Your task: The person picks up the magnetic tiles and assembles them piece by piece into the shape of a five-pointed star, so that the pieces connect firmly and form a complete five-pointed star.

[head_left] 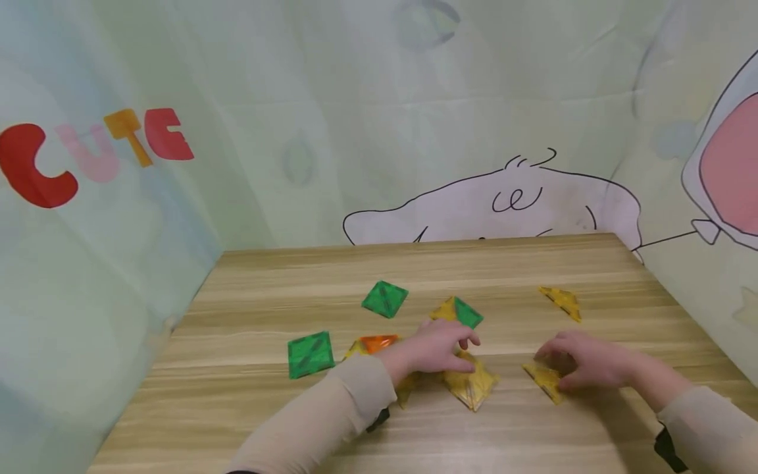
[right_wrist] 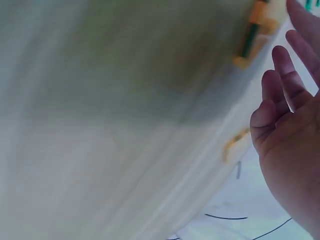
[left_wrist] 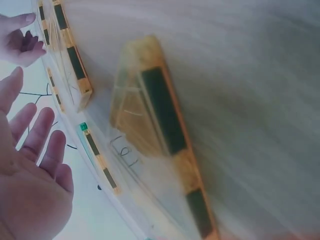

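Note:
My left hand (head_left: 435, 345) hovers low over a group of yellow magnetic tiles (head_left: 472, 390). Its thumb overlaps their far edge, and its fingers (left_wrist: 37, 135) look relaxed in the left wrist view. At the right, my right hand (head_left: 598, 359) has thumb and forefinger bent round a yellow triangular magnetic tile (head_left: 543, 380) on the table. The right wrist view shows that tile (right_wrist: 247, 40) beyond the loosely bent fingers. Under and beside my left forearm lie yellow tiles with an orange tile (head_left: 378, 343), partly hidden.
A green square of tiles (head_left: 310, 354) lies left, another green pair (head_left: 385, 299) farther back. A green triangle (head_left: 468, 313) adjoins a yellow one (head_left: 445, 309) behind my left hand. One yellow triangle (head_left: 562, 301) lies back right. A printed curtain (head_left: 284, 131) hangs behind the wooden table (head_left: 249, 289).

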`<state>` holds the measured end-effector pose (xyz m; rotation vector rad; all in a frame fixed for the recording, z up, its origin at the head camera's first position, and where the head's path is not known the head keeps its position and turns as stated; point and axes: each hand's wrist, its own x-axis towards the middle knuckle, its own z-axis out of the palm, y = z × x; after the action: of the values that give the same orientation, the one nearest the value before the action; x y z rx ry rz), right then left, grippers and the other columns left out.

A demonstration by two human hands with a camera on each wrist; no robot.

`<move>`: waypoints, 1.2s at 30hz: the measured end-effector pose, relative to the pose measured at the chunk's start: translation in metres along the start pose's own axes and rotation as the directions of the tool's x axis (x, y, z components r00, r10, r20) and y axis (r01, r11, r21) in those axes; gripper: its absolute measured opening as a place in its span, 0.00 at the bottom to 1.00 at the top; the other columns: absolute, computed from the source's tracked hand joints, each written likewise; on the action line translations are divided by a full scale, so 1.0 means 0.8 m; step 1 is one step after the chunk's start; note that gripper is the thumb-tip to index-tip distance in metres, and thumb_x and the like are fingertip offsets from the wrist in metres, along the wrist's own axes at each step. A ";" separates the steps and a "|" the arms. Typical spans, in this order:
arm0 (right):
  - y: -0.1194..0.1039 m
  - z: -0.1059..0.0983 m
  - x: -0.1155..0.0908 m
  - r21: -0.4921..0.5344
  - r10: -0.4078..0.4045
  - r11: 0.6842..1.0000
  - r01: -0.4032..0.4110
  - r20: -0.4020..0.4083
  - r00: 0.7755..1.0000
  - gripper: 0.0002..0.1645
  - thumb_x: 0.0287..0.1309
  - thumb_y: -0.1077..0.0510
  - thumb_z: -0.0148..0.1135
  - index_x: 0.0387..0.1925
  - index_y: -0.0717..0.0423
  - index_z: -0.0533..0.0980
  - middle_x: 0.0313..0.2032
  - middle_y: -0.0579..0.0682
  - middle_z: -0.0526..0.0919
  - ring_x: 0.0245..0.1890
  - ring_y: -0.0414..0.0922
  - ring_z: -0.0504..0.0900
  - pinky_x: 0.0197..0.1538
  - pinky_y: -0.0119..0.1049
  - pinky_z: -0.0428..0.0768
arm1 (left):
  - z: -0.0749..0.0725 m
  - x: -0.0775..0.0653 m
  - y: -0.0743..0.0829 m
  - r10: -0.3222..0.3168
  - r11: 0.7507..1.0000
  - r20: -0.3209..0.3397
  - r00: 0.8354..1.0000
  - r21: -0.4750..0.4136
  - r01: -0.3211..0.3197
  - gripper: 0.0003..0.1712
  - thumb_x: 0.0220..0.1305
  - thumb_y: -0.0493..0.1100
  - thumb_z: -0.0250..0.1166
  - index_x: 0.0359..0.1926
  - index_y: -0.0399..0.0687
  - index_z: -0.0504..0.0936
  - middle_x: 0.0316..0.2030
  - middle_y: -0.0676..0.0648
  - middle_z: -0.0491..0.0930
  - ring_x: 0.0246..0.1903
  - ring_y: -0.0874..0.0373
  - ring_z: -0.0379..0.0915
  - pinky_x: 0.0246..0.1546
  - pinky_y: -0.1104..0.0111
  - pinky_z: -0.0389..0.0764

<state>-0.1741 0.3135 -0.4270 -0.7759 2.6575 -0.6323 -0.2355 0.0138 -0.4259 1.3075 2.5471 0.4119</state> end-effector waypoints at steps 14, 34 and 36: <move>-0.007 0.028 0.021 0.085 0.087 0.994 -0.075 -0.152 0.984 0.30 0.56 0.47 0.64 0.56 0.59 0.70 0.26 0.39 0.74 0.25 0.34 0.69 0.29 0.32 0.70 | 0.001 0.023 0.022 0.033 0.997 -0.037 0.999 -0.064 -0.035 0.24 0.59 0.56 0.64 0.56 0.59 0.74 0.44 0.62 0.77 0.48 0.64 0.68 0.50 0.61 0.62; 0.018 -0.006 0.017 0.184 0.240 0.966 -0.182 -0.370 0.897 0.29 0.61 0.59 0.59 0.57 0.75 0.65 0.40 0.65 0.78 0.34 0.51 0.79 0.36 0.42 0.77 | 0.023 0.047 0.031 -0.072 0.995 -0.002 0.997 -0.070 0.072 0.23 0.61 0.59 0.61 0.57 0.63 0.75 0.50 0.67 0.75 0.51 0.64 0.66 0.50 0.63 0.58; 0.029 -0.019 0.014 0.110 0.250 0.968 -0.225 -0.390 0.886 0.29 0.61 0.59 0.58 0.56 0.77 0.65 0.45 0.72 0.75 0.38 0.60 0.78 0.40 0.50 0.76 | 0.024 0.048 0.032 -0.076 0.996 0.002 0.997 -0.045 0.076 0.24 0.61 0.59 0.60 0.57 0.64 0.75 0.51 0.68 0.74 0.52 0.64 0.66 0.48 0.65 0.57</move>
<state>-0.1992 0.3295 -0.4268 -0.3141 3.0159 -0.8819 -0.2320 0.0622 -0.4380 1.1902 2.5625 0.4512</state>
